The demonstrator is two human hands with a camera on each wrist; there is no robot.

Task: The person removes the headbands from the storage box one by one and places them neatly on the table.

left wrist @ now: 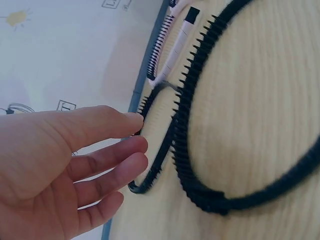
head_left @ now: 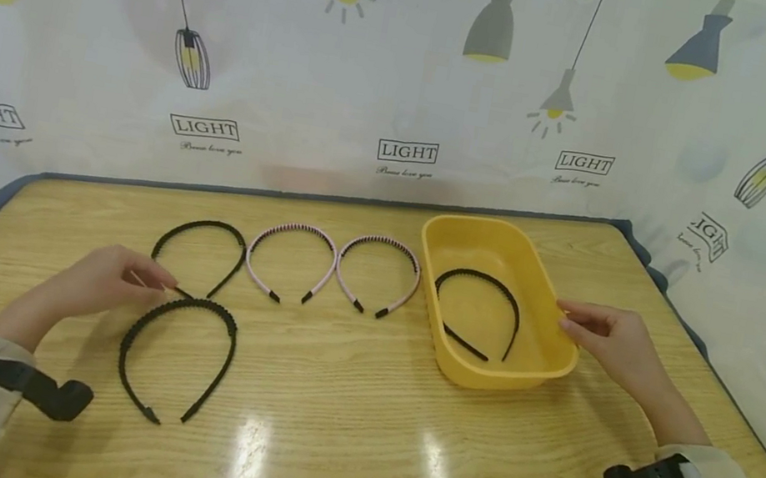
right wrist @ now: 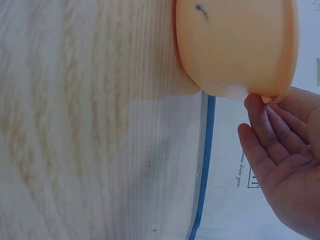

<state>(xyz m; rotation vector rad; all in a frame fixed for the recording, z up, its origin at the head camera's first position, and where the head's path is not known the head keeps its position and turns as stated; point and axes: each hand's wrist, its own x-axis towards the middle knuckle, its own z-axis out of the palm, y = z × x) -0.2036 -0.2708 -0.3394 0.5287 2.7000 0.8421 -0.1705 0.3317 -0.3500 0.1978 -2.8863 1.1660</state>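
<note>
My left hand (head_left: 106,279) pinches the left side of a black toothed headband (head_left: 203,222) at the back left; in the left wrist view, the thumb and fingers (left wrist: 132,150) partly cover that headband (left wrist: 162,162). Just in front lies another black headband (head_left: 228,357), large in the left wrist view. My right hand (head_left: 609,342) grips the right rim of a yellow plastic basket (head_left: 485,379), with fingers curled under the lip in the right wrist view. One black headband (head_left: 479,274) lies inside the basket.
Two pink headbands with black tips, a left one (head_left: 297,226) and a right one (head_left: 383,239), lie side by side between the black ones and the basket. The wooden table (head_left: 335,434) ends at a dark blue edge before a lamp-printed backdrop (head_left: 348,81).
</note>
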